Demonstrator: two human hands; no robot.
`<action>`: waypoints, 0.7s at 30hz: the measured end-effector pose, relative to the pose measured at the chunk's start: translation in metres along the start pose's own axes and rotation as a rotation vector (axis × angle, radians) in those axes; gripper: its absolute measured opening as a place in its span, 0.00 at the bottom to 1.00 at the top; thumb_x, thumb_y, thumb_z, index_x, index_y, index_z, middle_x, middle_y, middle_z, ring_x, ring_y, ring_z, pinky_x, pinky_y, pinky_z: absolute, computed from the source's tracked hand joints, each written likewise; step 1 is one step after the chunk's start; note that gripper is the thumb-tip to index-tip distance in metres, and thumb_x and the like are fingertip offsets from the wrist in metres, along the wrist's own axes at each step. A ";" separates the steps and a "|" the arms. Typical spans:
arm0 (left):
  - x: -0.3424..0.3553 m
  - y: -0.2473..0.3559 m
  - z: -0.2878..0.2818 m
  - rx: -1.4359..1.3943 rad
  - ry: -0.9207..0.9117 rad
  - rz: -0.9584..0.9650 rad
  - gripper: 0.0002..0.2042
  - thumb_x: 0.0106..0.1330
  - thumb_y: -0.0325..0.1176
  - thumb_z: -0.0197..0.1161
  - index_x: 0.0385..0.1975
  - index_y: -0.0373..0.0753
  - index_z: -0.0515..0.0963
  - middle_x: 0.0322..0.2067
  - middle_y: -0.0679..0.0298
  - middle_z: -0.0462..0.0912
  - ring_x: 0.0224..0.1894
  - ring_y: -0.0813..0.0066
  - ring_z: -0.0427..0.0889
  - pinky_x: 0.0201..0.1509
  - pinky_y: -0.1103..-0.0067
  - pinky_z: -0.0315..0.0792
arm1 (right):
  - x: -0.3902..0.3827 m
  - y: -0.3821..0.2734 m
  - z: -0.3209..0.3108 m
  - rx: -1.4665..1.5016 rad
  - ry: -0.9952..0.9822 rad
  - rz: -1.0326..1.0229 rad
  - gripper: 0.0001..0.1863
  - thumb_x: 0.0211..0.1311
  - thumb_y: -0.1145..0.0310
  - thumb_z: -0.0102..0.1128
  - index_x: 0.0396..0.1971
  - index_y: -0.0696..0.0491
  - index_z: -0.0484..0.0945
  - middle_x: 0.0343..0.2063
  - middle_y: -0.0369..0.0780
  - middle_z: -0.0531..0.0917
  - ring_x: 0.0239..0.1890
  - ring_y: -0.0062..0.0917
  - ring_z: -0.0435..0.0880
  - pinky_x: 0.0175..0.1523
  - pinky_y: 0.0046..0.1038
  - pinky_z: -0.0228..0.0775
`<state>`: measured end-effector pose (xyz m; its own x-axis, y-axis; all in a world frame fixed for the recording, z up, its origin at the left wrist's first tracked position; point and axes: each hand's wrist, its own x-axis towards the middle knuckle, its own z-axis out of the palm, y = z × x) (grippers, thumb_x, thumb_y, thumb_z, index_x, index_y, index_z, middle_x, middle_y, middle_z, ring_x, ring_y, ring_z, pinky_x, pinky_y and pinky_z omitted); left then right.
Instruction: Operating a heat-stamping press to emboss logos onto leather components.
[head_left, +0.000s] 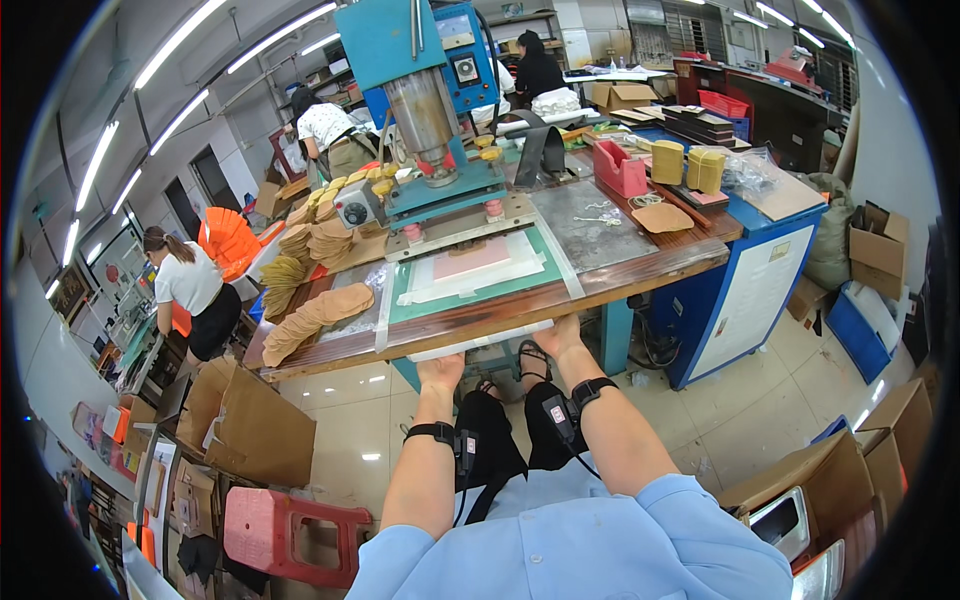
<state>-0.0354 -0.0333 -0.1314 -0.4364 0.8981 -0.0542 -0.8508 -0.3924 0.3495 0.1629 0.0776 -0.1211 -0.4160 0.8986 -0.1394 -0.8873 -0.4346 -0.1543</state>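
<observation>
Below the front edge of the wooden table, a white strip-like edge (pixel 480 340) spans the gap between my hands; the rest of it is hidden under the tabletop. My left hand (pixel 441 370) grips it near its left end, and my right hand (pixel 562 335) grips it near its right end, with most fingers out of sight. Just above, a green mat (pixel 552 262) lies on the table, with white sheets (pixel 420 290) and a pinkish piece (pixel 470 258) on it. A blue-green press (pixel 445 200) stands over their far part.
Stacked tan pieces (pixel 318 318) lie on the table's left. A red tape dispenser (pixel 618 168), yellow rolls (pixel 667 162) and a metal plate (pixel 590 225) are on the right. A blue cabinet (pixel 740 290) stands beside the table, a red stool (pixel 290 530) lower left. Other people work farther back.
</observation>
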 end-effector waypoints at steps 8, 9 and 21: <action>0.003 0.003 -0.003 -0.027 0.005 -0.016 0.20 0.70 0.45 0.40 0.55 0.41 0.66 0.56 0.62 0.71 0.57 0.63 0.69 0.58 0.65 0.67 | 0.007 0.003 -0.004 0.053 0.000 0.005 0.25 0.68 0.53 0.36 0.58 0.53 0.63 0.58 0.41 0.67 0.59 0.35 0.67 0.63 0.42 0.58; 0.004 0.005 -0.007 -0.042 0.001 -0.013 0.21 0.70 0.45 0.39 0.56 0.41 0.66 0.56 0.61 0.70 0.59 0.62 0.68 0.59 0.63 0.66 | 0.006 0.005 -0.003 0.062 -0.007 0.011 0.25 0.68 0.53 0.36 0.58 0.53 0.63 0.58 0.40 0.67 0.59 0.34 0.67 0.63 0.42 0.58; 0.015 0.003 -0.018 -0.058 -0.062 -0.023 0.22 0.71 0.46 0.35 0.58 0.41 0.64 0.59 0.60 0.68 0.61 0.60 0.66 0.62 0.61 0.63 | 0.005 -0.001 -0.003 0.031 0.022 -0.008 0.22 0.68 0.57 0.39 0.55 0.53 0.67 0.56 0.38 0.70 0.58 0.33 0.68 0.63 0.42 0.58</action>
<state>-0.0500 -0.0250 -0.1481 -0.3992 0.9169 -0.0027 -0.8766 -0.3807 0.2943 0.1620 0.0818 -0.1244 -0.4050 0.9003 -0.1596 -0.8964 -0.4254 -0.1247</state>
